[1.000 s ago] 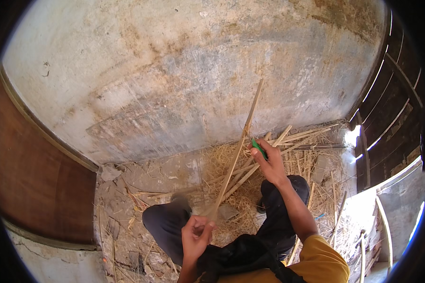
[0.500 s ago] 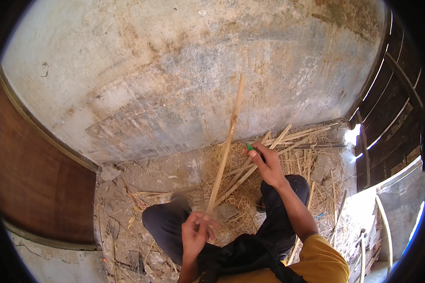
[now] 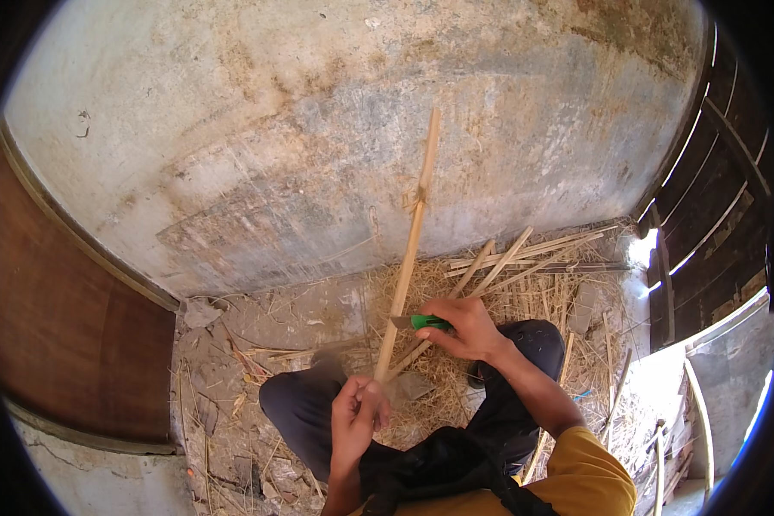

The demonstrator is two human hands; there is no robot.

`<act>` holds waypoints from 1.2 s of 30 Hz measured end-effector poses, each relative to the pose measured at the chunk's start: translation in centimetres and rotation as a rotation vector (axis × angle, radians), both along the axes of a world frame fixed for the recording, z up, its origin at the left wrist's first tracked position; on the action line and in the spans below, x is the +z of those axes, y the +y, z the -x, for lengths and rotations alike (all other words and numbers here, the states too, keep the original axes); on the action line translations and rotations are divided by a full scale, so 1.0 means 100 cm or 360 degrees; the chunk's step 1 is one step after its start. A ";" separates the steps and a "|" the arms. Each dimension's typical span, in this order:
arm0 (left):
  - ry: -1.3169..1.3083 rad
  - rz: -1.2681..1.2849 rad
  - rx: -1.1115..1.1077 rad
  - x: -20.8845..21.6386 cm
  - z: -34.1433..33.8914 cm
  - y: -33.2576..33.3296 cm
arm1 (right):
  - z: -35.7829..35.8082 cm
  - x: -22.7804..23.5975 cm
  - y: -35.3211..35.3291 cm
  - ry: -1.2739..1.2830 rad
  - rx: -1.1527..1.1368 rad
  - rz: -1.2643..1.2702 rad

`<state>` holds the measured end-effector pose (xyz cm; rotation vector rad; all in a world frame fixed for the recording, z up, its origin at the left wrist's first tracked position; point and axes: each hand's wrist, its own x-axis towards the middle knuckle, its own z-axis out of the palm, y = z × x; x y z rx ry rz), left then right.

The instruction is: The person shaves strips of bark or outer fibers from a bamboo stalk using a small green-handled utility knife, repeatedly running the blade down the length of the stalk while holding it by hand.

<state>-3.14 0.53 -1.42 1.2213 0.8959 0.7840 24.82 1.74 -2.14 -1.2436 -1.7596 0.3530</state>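
A long, flat pale strip, apparently bamboo (image 3: 408, 254), slants up and away from me, with a rough node partway along it. My left hand (image 3: 359, 414) pinches its near end between thumb and fingers, just above my left knee. In my right hand (image 3: 464, 327) is a small knife with a green handle (image 3: 430, 322). Its short blade (image 3: 402, 322) points left and meets the strip, or lies just over it, some way above my left hand. The fingers of my right hand are wrapped around the handle.
Several loose strips (image 3: 512, 261) lie on the straw-like shavings (image 3: 443, 387) to the right. A stained wall (image 3: 335, 172) rises ahead. At the left is a brown panel (image 3: 77, 318); dark slatted boards (image 3: 714, 198) stand at the right. My knees flank the work.
My right hand has moved left and down, bringing the knife to the strip. My left hand has closed on the near end, and the strip has shifted slightly up and left.
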 end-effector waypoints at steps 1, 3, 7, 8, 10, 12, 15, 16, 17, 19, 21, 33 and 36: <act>-0.0009 0.0014 0.0013 0.002 -0.002 0.000 | 0.002 -0.001 0.000 -0.0009 0.0018 -0.0039; -0.0013 -0.0036 0.0000 0.005 -0.003 0.001 | 0.005 -0.003 0.001 -0.0029 0.0053 -0.0118; 0.0019 -0.0121 -0.0007 0.008 -0.008 0.004 | 0.006 -0.009 0.002 -0.0102 0.0105 -0.0148; -0.0021 -0.0087 -0.0004 0.006 -0.009 0.005 | 0.007 -0.009 0.001 -0.0095 0.0121 -0.0161; -0.0101 -0.0020 0.0001 0.002 -0.011 0.006 | 0.009 -0.009 0.001 -0.0088 0.0146 -0.0183; -0.0045 0.0022 -0.0027 0.006 -0.014 0.007 | 0.011 -0.012 0.002 -0.0090 0.0160 -0.0196; 0.0001 0.0051 -0.0072 0.006 -0.015 0.009 | 0.012 -0.013 0.001 -0.0082 0.0147 -0.0216; 0.0011 0.0053 -0.0087 0.005 -0.015 0.009 | 0.012 -0.012 0.001 -0.0082 0.0151 -0.0212; 0.0009 0.0081 -0.0081 0.006 -0.016 0.009 | 0.012 -0.011 0.000 -0.0083 0.0155 -0.0209; 0.0006 0.0137 -0.0068 0.007 -0.019 0.009 | 0.013 -0.009 0.000 -0.0083 0.0182 -0.0210; -0.0021 0.0164 -0.0065 0.010 -0.021 0.010 | 0.013 -0.008 0.000 -0.0086 0.0227 -0.0221; 0.0040 -0.0080 0.0049 0.013 -0.033 0.007 | 0.021 -0.011 -0.003 -0.0157 0.0073 -0.0299; 0.0083 -0.0109 0.0099 0.012 -0.033 0.005 | 0.024 -0.011 -0.004 -0.0160 0.0025 -0.0314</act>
